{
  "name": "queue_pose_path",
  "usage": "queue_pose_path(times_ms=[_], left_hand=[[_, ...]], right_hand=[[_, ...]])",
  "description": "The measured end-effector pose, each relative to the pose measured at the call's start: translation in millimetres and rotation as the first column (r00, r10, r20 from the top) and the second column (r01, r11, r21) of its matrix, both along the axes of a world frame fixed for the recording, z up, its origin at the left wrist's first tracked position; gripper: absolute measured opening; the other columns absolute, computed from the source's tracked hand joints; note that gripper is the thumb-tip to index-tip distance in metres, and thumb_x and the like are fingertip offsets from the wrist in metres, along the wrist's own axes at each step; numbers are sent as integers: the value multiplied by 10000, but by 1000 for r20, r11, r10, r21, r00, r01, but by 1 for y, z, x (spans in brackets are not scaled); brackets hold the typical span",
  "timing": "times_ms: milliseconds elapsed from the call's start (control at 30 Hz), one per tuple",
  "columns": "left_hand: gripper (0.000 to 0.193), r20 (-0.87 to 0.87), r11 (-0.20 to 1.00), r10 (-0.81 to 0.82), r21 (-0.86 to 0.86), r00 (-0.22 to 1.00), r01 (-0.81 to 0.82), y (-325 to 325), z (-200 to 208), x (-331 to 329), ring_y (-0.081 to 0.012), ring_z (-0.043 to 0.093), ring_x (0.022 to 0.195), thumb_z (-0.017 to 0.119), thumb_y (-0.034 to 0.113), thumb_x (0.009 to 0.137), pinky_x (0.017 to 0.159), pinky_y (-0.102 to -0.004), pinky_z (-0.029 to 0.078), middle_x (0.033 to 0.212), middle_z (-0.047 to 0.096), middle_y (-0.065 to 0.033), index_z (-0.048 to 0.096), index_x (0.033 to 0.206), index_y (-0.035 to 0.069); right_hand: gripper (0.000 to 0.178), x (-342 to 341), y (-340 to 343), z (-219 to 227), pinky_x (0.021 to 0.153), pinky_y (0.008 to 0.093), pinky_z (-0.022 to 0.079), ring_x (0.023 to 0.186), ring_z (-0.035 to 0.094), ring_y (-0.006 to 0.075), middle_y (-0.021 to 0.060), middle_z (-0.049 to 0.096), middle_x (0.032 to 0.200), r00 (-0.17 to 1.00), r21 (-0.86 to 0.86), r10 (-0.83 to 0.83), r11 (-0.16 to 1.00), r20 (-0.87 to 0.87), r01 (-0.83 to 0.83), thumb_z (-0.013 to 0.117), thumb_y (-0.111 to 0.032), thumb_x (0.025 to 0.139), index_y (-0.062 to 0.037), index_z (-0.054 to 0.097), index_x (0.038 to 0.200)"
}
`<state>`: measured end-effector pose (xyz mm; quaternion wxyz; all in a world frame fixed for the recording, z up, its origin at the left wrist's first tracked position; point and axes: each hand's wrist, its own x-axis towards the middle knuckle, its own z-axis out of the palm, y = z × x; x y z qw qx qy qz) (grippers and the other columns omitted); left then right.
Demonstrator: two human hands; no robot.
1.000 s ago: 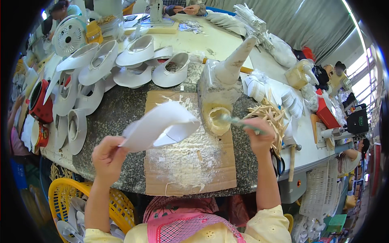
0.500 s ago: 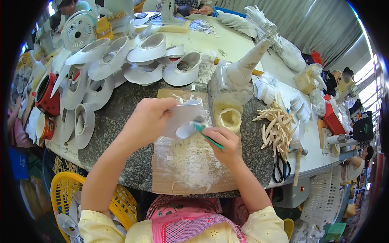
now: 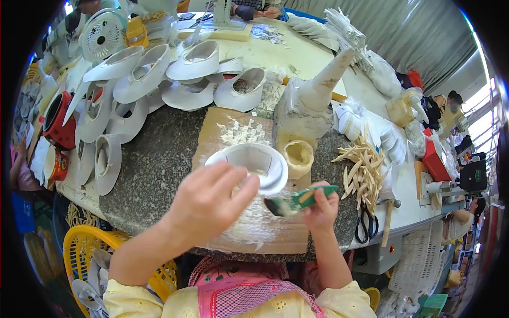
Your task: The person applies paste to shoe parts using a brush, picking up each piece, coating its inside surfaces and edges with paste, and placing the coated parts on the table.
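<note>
In my right hand [image 3: 322, 206] is a flat brush [image 3: 305, 197] with a green handle; its dark, paste-smeared bristles point left. My left hand [image 3: 207, 199], partly blurred, is in front of a white ring-shaped piece with a curved brim [image 3: 278, 177]. Its fingers are bent near the piece's left edge, and I cannot tell whether they grip it. The piece is over a brown cardboard sheet [image 3: 209, 143] smeared with white paste and scattered with white flakes. Just beyond its right side is a pale, paste-crusted cup [image 3: 298, 157].
Similar white pieces [image 3: 124, 119] crowd the left and back of the bench. A paste-crusted block with a cone [image 3: 318, 87] stands behind the cup. To the right lie curved wooden strips [image 3: 363, 169] and black scissors [image 3: 366, 222]. A yellow basket [image 3: 85, 246] holds white pieces at lower left.
The white piece has come down from its raised, tilted position in my left hand to above the cardboard. My right hand has moved right and down with the brush, away from the piece.
</note>
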<state>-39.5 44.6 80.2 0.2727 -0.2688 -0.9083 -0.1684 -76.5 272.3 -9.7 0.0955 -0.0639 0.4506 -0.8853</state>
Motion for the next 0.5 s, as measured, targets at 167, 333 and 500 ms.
queue_pose_path(times_ms=[167, 333, 500], left_hand=[[206, -259, 997, 41, 76, 965, -22, 0, 4, 4, -196, 511, 628, 552, 31, 536, 511, -258, 426, 738, 542, -93, 566, 738, -5], [170, -367, 984, 180, 60, 913, -170, -16, 30, 4, -212, 505, 621, 561, 42, 542, 491, -270, 417, 720, 551, -87, 578, 708, 9], [210, -199, 947, -110, -318, 974, 42, -12, -21, 18, -191, 499, 697, 539, 96, 532, 579, -267, 423, 745, 520, -77, 551, 714, -7]], right_hand=[[152, 17, 8, -26, 411, 213, 397, 483, 497, 110, 63, 531, 641, 999, -1, -17, 1000, 36, 17, 533, -130, 751, 14, 494, 776], [150, 24, 28, -39, 395, 189, 356, 462, 486, 95, 72, 543, 656, 990, 86, 111, 989, 88, -118, 548, -106, 727, 26, 514, 789], [128, 9, 42, -31, 430, 196, 404, 512, 518, 104, 63, 543, 657, 998, 107, -48, 993, 33, 44, 518, -88, 748, 20, 506, 814]])
